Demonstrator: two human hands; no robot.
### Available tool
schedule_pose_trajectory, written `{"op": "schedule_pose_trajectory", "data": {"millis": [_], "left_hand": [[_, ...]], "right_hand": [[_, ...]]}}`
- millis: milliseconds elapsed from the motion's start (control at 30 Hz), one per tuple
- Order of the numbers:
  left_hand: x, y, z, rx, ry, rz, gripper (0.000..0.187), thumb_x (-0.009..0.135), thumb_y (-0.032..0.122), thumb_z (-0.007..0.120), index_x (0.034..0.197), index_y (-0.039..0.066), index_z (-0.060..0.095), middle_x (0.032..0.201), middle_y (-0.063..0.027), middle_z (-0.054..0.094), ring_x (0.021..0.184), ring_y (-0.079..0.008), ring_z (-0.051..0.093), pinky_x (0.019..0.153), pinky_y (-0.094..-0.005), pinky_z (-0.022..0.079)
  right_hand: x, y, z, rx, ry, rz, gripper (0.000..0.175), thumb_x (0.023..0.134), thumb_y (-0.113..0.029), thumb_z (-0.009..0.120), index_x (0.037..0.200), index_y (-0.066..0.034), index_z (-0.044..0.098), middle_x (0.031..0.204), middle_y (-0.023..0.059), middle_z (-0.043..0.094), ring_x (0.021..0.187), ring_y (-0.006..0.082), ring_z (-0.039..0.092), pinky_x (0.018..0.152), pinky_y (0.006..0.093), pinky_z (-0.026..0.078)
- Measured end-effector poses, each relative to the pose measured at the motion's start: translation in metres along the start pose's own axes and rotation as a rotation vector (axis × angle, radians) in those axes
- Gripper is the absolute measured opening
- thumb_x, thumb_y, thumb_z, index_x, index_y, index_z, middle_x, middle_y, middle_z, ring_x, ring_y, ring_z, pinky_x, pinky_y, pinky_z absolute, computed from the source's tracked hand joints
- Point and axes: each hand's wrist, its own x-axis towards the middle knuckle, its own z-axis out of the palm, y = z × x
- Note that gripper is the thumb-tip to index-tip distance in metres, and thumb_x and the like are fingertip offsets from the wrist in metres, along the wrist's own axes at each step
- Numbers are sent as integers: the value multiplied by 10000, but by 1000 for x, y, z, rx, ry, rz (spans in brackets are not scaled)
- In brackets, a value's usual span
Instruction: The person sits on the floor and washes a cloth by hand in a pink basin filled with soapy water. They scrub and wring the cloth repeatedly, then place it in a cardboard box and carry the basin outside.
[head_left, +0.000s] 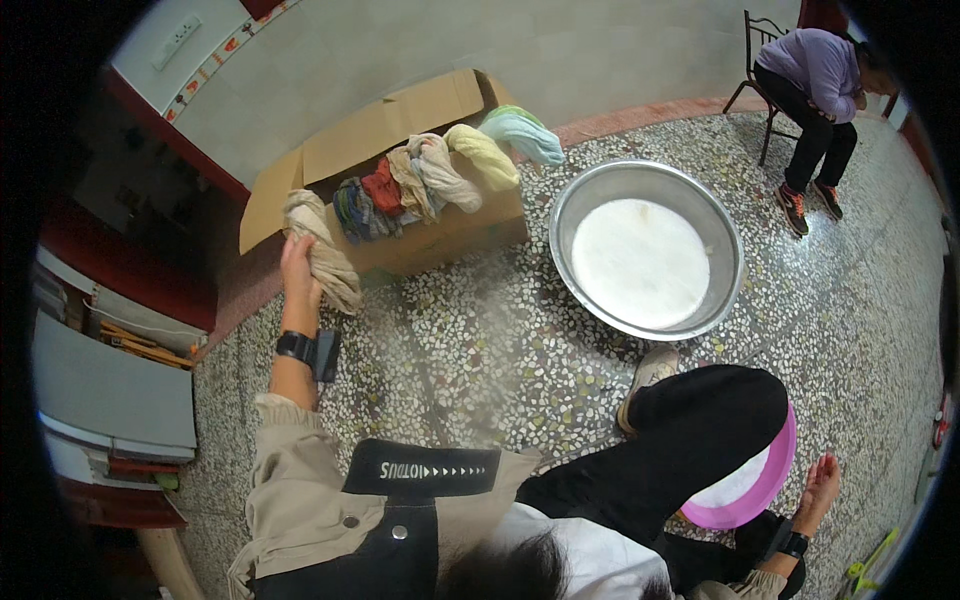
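My left hand (298, 262) is on a twisted beige cloth (324, 251) draped over the left end of a cardboard box (450, 240). Along the box's front edge hang a blue-green striped cloth (352, 210), a red cloth (382, 187), a whitish cloth (444, 172), a yellow cloth (484, 156) and a light blue cloth (523, 135). My right hand (821, 480) holds nothing, fingers apart, beside a pink basin (780, 469) with white foam in it, partly hidden by my leg. A large metal basin (562, 262) holds white foam.
Speckled terrazzo floor (480, 360) lies between me and the box. A person (810, 75) sits bent forward on a metal chair (750, 75) at the upper right. A grey-topped cabinet (112, 382) stands at the left. A yellow-green object (870, 562) is at the lower right.
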Motion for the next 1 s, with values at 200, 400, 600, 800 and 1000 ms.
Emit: {"op": "schedule_pose_trajectory", "data": {"millis": [200, 400, 600, 800, 1000], "left_hand": [[100, -1, -33, 808, 275, 165, 569, 823, 56, 613, 1349, 29, 395, 1327, -138, 466, 1103, -230, 525, 868, -309, 440], [162, -30, -55, 825, 393, 104, 547, 799, 188, 666, 1289, 35, 478, 1321, -153, 478, 1139, -271, 514, 920, -359, 423], [187, -65, -49, 1176, 252, 44, 636, 825, 227, 634, 1374, 57, 360, 1393, -160, 391, 1249, -324, 413, 995, -407, 377], [170, -88, -51, 1241, 173, 140, 699, 850, 221, 614, 1428, 81, 248, 1428, -161, 341, 1277, -341, 371, 1029, -412, 337], [115, -82, -17, 886, 553, 267, 630, 817, 195, 616, 1356, 10, 347, 1336, -220, 434, 1205, -377, 440, 996, -416, 354]], "right_hand": [[-17, -2, 15, -118, 56, -79, 350, 909, -288, 561, 1154, -39, 555, 1093, 47, 577, 1000, 150, 549, 903, 321, 440], [-32, -16, 6, -131, 169, -58, 358, 901, -289, 562, 1149, -31, 565, 1056, 46, 590, 967, 150, 561, 818, 317, 464], [-43, -30, -6, -243, 110, -121, 267, 882, -272, 583, 1036, -54, 592, 970, 17, 601, 880, 128, 565, 743, 273, 462], [-46, -23, -2, -296, 43, -66, 366, 894, -312, 568, 1163, -65, 568, 1144, 42, 590, 1062, 179, 550, 839, 300, 462], [-52, -20, 13, -281, 96, -84, 308, 852, -295, 611, 1060, -69, 590, 1047, 24, 595, 943, 138, 555, 782, 306, 453]]}}
